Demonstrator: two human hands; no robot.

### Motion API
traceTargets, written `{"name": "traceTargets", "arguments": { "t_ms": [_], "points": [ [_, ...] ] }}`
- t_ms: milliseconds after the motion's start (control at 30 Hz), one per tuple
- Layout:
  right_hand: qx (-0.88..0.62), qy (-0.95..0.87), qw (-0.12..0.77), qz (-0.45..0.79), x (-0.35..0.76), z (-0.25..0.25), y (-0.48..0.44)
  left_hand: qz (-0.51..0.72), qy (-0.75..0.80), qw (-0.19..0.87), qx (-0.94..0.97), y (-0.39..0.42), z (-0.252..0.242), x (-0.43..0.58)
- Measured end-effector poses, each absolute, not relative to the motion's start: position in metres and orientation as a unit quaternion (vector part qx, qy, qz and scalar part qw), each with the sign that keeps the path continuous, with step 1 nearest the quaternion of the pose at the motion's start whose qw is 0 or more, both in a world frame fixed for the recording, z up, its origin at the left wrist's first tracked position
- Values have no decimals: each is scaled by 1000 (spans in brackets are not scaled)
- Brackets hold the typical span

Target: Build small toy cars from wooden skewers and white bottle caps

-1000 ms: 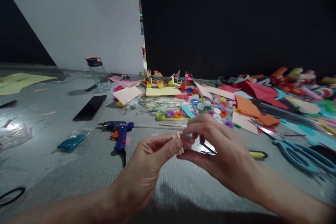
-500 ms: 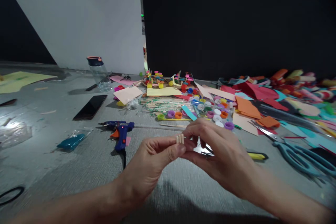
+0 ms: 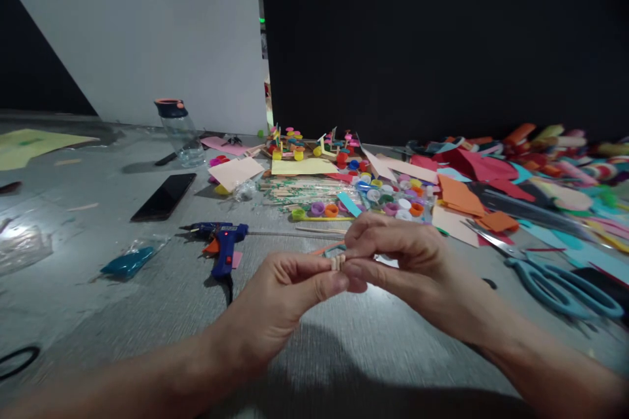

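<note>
Several short, pale wooden stick pieces (image 3: 338, 263) sit side by side between my fingertips, above the middle of the table. My left hand (image 3: 287, 298) pinches them between thumb and index finger from the left. From the right, my right hand (image 3: 410, 262) closes thumb and fingers on the same pieces; their lower ends are hidden. To the left of my hands a blue glue gun (image 3: 225, 254) lies on the grey table, a red light showing on it. Blue-handled scissors (image 3: 545, 285) lie to the right, blades partly apart.
Coloured bottle caps (image 3: 373, 196), bundled thin sticks (image 3: 299, 191) and a yellow card (image 3: 303, 166) lie beyond my hands. A phone (image 3: 164, 197), a clear bottle (image 3: 180, 134) and a bag of teal material (image 3: 128, 262) are at left. Orange paper (image 3: 459, 195) and other scraps cover the right.
My right fingers have come in onto the stick pieces, which stood more exposed above my left thumb before. A yellow-and-black tool behind my right hand is now mostly hidden. The view has shifted slightly.
</note>
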State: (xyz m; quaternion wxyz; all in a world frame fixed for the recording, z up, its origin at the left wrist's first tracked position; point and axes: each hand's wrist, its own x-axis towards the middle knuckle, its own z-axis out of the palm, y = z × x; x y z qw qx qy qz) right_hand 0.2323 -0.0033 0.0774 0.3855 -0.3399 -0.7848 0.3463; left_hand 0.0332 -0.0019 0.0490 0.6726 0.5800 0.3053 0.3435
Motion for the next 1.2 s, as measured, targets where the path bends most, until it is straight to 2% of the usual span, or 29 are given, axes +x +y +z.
{"name": "traceTargets", "arguments": {
  "t_ms": [100, 167, 500, 700, 967, 1200],
  "points": [
    [-340, -759, 378, 406, 234, 76, -2, 355, 293, 717, 524, -1, 48, 36],
    [-337, -764, 373, 404, 234, 75, -2, 363, 291, 739, 488, -1, 50, 37],
    [-279, -901, 333, 4, 233, 76, -11, 386, 254, 774, 432, -12, 52, 41],
    [-248, -904, 334, -96, 232, 74, -10, 399, 228, 771, 440, -9, 48, 42],
    [-249, -904, 340, -71, 231, 69, -8, 390, 235, 759, 465, -5, 44, 39],
    [-354, -829, 347, 259, 236, 82, -7, 312, 321, 667, 595, -2, 52, 33]
  ]
}}
